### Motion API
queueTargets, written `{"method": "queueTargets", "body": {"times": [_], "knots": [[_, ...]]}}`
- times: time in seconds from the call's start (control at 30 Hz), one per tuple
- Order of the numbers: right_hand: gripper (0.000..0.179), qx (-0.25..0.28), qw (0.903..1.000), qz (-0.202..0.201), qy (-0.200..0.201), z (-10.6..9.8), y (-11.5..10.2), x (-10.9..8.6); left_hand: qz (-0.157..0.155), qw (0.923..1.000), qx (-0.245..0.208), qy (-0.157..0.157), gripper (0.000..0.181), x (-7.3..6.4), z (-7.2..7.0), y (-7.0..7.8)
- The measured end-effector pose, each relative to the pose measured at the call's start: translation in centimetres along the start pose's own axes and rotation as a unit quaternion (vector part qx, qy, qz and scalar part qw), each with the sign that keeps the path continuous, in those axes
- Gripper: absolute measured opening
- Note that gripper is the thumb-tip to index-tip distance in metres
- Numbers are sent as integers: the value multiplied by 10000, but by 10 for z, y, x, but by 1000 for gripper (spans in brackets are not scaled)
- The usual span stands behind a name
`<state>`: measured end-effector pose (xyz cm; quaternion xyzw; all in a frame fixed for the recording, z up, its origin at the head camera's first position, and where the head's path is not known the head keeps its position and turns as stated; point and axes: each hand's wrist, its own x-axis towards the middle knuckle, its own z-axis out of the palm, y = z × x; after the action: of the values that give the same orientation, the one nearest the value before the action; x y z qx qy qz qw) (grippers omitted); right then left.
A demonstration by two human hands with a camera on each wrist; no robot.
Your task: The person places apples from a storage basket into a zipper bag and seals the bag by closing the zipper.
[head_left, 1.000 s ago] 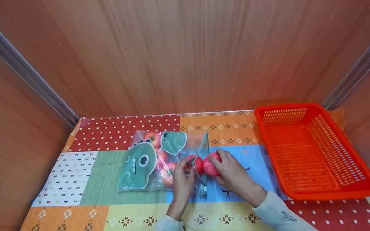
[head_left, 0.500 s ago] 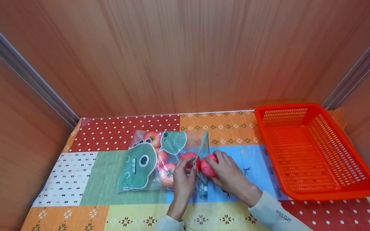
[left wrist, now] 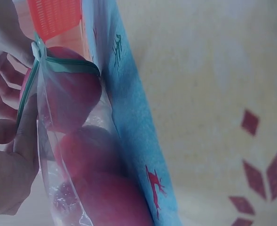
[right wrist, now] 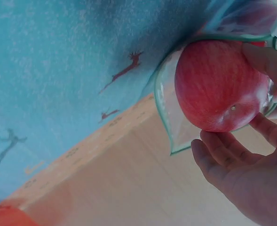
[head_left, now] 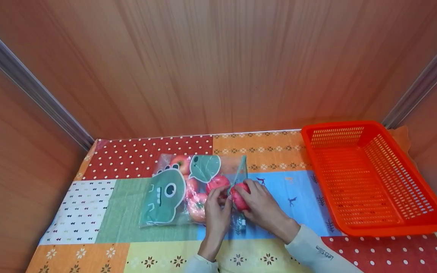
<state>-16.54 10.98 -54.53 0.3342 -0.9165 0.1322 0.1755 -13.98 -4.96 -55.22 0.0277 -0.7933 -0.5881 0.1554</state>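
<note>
A clear zip bag [head_left: 226,167] with a green dinosaur print lies flat in the head view, its mouth toward the right. Inside rest several red apples, among them one near the mouth [head_left: 216,183] and a paler one [head_left: 197,207]. My left hand [head_left: 217,216] pinches the upper edge of the bag's mouth, holding it apart. My right hand [head_left: 264,206] grips a red apple [head_left: 239,197] with thumb and fingers at the opening. In the right wrist view, this apple [right wrist: 216,87] sits within the green-rimmed mouth; the left wrist view shows it partly behind the clear plastic.
An orange-red plastic basket [head_left: 355,182] stands at the right, with no fruit seen in it. A patchwork-patterned cloth [head_left: 123,212] covers the table. Wood-grain panels [head_left: 218,68] rise at the back and both sides.
My right hand has moved left, bringing its apple into the bag's mouth. The apple ahead of it has shifted deeper into the bag. My left hand has stayed at the edge.
</note>
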Motion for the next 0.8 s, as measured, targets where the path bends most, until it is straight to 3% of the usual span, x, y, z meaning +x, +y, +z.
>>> {"method": "queueTargets", "body": {"times": [0.2, 0.8], "knots": [[70, 92, 9999, -48, -3, 7, -1, 3, -182, 9998, 57, -49, 29, 0, -1, 1], [63, 197, 9997, -74, 104, 16, -1, 8, -121, 9998, -155, -20, 30, 2, -3, 1]]}}
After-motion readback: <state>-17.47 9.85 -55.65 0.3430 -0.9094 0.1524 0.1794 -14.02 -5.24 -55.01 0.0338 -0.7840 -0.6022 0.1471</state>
